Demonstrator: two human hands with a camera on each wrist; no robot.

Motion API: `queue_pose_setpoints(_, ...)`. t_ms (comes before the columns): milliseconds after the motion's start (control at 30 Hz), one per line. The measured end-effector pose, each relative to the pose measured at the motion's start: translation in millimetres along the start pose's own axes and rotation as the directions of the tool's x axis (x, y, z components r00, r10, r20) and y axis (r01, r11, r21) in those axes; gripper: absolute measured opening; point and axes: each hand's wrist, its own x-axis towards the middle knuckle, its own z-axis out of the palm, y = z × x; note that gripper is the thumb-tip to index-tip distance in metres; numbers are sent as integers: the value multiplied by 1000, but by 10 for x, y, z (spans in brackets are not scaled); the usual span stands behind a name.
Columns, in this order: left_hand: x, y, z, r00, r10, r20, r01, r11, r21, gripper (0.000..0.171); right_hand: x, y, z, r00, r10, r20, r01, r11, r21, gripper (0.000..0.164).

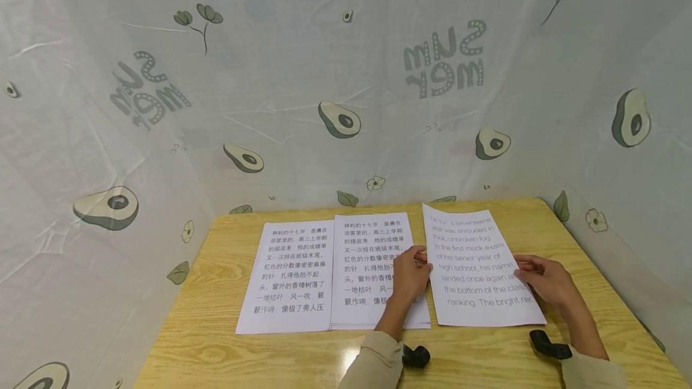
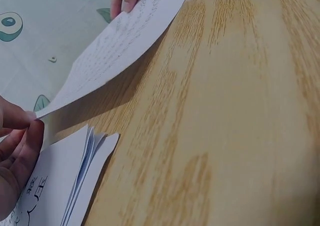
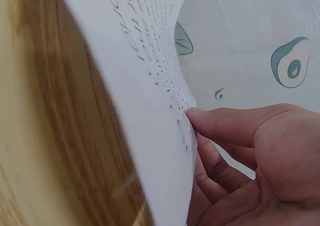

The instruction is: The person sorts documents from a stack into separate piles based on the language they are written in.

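Between both hands, a white sheet of paper (image 1: pixel 476 275) printed with English text is held up off the table, its middle bowed. The left hand (image 1: pixel 412 272) pinches its left edge between thumb and fingers, above a stack of Chinese-printed pages (image 1: pixel 357 311). At the sheet's opposite edge, the right hand (image 1: pixel 546 281) pinches it, thumb on the printed face and fingers behind, as the right wrist view shows. Several loose page edges (image 2: pixel 87 166) fan out at the stack's corner below the left hand. Left of that stack lies another Chinese-printed page (image 1: pixel 286 278).
The papers are on a wood-grain table (image 1: pixel 216 353). A pale curtain (image 1: pixel 292 77) with avocado prints hangs behind the table and along both sides. Black straps with mounts (image 1: pixel 550 346) sit at the wrists, by the beige sleeves (image 1: pixel 373 362).
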Motion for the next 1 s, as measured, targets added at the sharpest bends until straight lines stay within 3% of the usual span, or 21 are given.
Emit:
queue_pose_setpoints(167, -4, -3, -8, 1000, -13, -1, 13, 1000, -7, 39, -13, -30, 4, 1000, 6, 9, -6, 1000, -17, 49)
queue_pose_setpoints(367, -26, 42, -107, 999, -34, 3, 34, 999, -26, 42, -33, -105, -66, 1000, 9, -21, -12, 988, -157, 49)
queue_pose_setpoints(533, -69, 77, -331, 1000, 4, -7, -4, 1000, -28, 44, -70, -220, -84, 1000, 12, -24, -15, 990, -141, 53)
queue_pose_setpoints(700, -75, 14, -625, 999, 37, -32, -38, 999, -5, 45, -46, -359, -20, 1000, -20, 7, 21, 993, -114, 56)
queue_pose_setpoints(1000, -93, -111, -1178, 997, 47, -56, -45, 998, 45, 46, -9, -724, 345, 996, -72, 47, 72, 997, 5, 50)
